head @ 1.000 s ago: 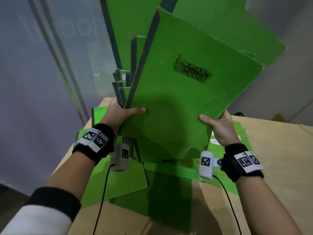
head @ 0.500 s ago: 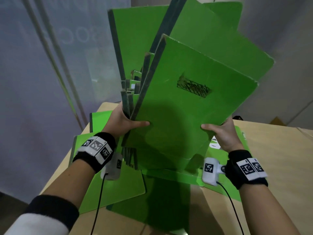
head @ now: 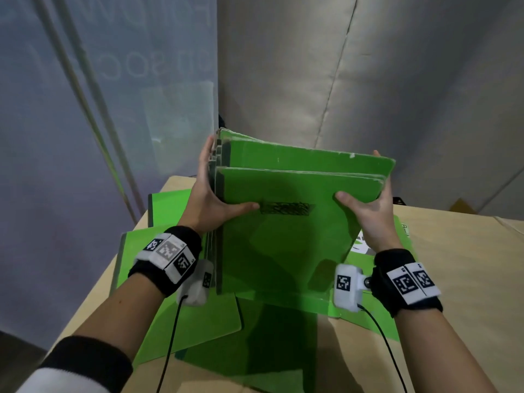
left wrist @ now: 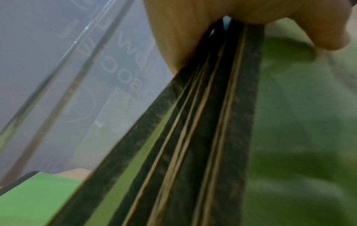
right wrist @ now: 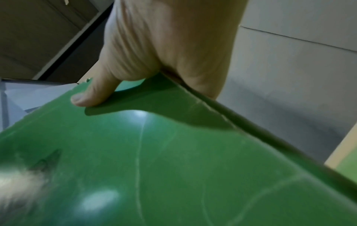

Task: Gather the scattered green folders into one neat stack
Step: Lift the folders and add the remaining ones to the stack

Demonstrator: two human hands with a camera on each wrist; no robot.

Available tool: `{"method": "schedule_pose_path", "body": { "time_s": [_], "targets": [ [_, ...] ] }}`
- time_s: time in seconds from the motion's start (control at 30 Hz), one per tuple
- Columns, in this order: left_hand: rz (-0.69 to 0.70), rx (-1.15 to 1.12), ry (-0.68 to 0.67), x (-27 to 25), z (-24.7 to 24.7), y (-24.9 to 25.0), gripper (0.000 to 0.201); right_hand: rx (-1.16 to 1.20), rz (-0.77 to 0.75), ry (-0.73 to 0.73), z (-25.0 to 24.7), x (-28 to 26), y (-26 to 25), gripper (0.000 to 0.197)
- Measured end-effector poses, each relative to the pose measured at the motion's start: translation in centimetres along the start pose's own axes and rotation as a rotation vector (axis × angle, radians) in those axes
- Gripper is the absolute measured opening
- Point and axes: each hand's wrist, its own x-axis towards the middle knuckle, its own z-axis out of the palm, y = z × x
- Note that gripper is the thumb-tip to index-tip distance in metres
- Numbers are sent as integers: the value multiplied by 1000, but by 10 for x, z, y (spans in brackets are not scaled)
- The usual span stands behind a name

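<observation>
A bundle of green folders point(head: 286, 242) stands on edge above the table point(head: 459, 279), gripped on both sides: the left hand point(head: 211, 199) clasps the dark spines, the right hand point(head: 371, 214) the open edge, fingers wrapped behind, thumbs on the front cover. Loose folders point(head: 181, 316) lie flat beneath.

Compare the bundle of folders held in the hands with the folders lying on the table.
The held bundle stands near upright, gripped by the left hand and right hand; the table folders lie flat, untouched. The bundle's edges are nearly aligned; the table folders are spread at different angles. The bundle's front cover bears a scribbled black patch; the nearest table folder looks plain. All are green.
</observation>
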Motion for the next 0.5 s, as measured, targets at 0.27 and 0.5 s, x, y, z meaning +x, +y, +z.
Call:
{"method": "schedule_pose_path", "body": {
  "time_s": [0.27, 0.5],
  "targets": [
    [-358, -197, -36, -23, 8, -18, 115, -13, 131, 17, -2, -1, 26, 122],
    [-595, -284, 33, -61, 26, -48, 115, -142, 451, 20, -1, -32, 69, 90]
  ]
}}
